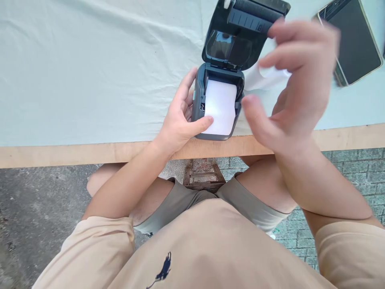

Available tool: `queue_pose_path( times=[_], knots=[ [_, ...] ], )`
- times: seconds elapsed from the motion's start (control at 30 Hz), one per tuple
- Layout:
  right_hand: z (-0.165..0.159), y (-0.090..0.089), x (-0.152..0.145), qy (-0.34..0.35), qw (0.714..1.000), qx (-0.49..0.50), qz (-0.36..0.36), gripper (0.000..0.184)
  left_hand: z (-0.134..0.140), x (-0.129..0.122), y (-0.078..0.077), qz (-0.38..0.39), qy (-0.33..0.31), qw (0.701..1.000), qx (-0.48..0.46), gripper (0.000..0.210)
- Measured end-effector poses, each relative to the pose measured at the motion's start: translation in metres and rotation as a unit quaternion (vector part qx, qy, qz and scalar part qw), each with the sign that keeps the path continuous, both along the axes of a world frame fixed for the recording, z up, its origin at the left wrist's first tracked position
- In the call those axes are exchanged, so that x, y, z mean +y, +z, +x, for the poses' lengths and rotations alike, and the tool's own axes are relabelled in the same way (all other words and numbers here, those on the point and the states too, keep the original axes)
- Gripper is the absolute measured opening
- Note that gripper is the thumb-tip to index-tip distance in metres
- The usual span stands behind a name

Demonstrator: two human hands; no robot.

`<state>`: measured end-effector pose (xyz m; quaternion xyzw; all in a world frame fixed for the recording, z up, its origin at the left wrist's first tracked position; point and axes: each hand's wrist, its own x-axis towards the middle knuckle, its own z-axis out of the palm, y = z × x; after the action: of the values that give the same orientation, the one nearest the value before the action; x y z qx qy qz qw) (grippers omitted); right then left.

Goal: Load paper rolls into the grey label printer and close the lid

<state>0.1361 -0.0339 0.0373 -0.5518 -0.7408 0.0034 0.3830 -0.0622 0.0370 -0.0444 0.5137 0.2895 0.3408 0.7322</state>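
A small dark label printer (197, 108) is held at the table's front edge with its lid (231, 44) swung up and back. Inside its bay lies white label paper (221, 100), stretching toward the front lip. My left hand (183, 112) grips the printer's left side, its thumb pressing on the paper near the front. My right hand (297, 76), smeared by motion, is raised to the right of the printer with fingers apart. Its index fingertip is by the lid's right edge; whether they touch I cannot tell. Nothing shows in its grasp.
A dark-screened phone (355, 44) lies at the back right. Something white and curled, like paper (254, 78), rests behind the printer, partly covered by my right hand. A pale cloth (90, 76) covers the table, whose bare wooden edge (66, 154) runs along the front. Below is a wooden stool (204, 184).
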Motion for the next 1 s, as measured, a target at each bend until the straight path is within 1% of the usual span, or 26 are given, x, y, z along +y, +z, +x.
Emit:
queue_pose_path(
  times=[0.07, 0.13, 0.2, 0.27, 0.33, 0.4, 0.47, 0.53, 0.6, 0.67, 0.73, 0.8, 0.9, 0.93, 1.0],
  knots=[
    [0.001, 0.002, 0.004, -0.046, 0.999, 0.006, 0.005, 0.038, 0.0, -0.001, 0.001, 0.0, 0.001, 1.0, 0.004, 0.113],
    [-0.002, 0.001, 0.005, -0.056, 0.998, -0.001, -0.021, 0.043, -0.001, -0.001, 0.002, -0.006, 0.003, 1.0, 0.006, 0.114],
    [-0.005, -0.003, 0.006, -0.065, 0.997, 0.011, -0.033, 0.04, -0.001, -0.001, 0.0, -0.013, 0.005, 1.0, 0.004, 0.114],
    [-0.009, -0.01, 0.006, -0.082, 0.996, 0.044, -0.006, 0.036, -0.001, 0.0, -0.003, -0.014, 0.003, 1.0, 0.001, 0.116],
    [-0.011, -0.018, 0.006, -0.079, 0.994, 0.081, 0.011, 0.034, -0.002, 0.001, -0.008, -0.009, -0.003, 1.0, -0.005, 0.118],
    [-0.012, -0.023, 0.007, -0.06, 0.994, 0.086, -0.017, 0.028, -0.003, 0.003, -0.011, -0.004, -0.015, 1.0, -0.016, 0.12],
    [-0.013, -0.024, 0.009, -0.054, 0.995, 0.059, -0.066, 0.021, -0.004, 0.004, -0.013, 0.0, -0.025, 0.999, -0.025, 0.119],
    [-0.016, -0.024, 0.01, -0.063, 0.993, 0.034, -0.092, 0.019, -0.005, 0.004, -0.014, 0.006, -0.023, 0.999, -0.024, 0.116],
    [-0.018, -0.024, 0.011, -0.053, 0.991, 0.056, -0.112, 0.02, -0.005, 0.003, -0.015, 0.016, -0.011, 1.0, -0.016, 0.115],
    [-0.019, -0.025, 0.012, -0.035, 0.985, 0.097, -0.136, 0.026, -0.004, 0.003, -0.016, 0.025, -0.001, 1.0, -0.013, 0.117],
    [-0.018, -0.029, 0.013, -0.023, 0.973, 0.152, -0.173, 0.037, -0.004, 0.003, -0.016, 0.023, 0.01, 0.999, -0.024, 0.115],
    [-0.016, -0.035, 0.014, -0.016, 0.952, 0.214, -0.22, 0.05, -0.003, 0.002, -0.014, 0.005, 0.022, 0.998, -0.06, 0.104],
    [-0.011, -0.042, 0.017, 0.021, 0.917, 0.295, -0.268, 0.07, -0.001, -0.001, -0.007, -0.035, 0.024, 0.993, -0.11, 0.078],
    [-0.01, -0.043, 0.018, 0.031, 0.911, 0.306, -0.275, 0.074, -0.001, -0.002, -0.004, -0.046, 0.022, 0.992, -0.118, 0.073],
    [-0.009, -0.041, 0.019, 0.035, 0.906, 0.313, -0.282, 0.078, 0.0, -0.003, 0.002, -0.063, 0.024, 0.99, -0.127, 0.07]
  ],
)
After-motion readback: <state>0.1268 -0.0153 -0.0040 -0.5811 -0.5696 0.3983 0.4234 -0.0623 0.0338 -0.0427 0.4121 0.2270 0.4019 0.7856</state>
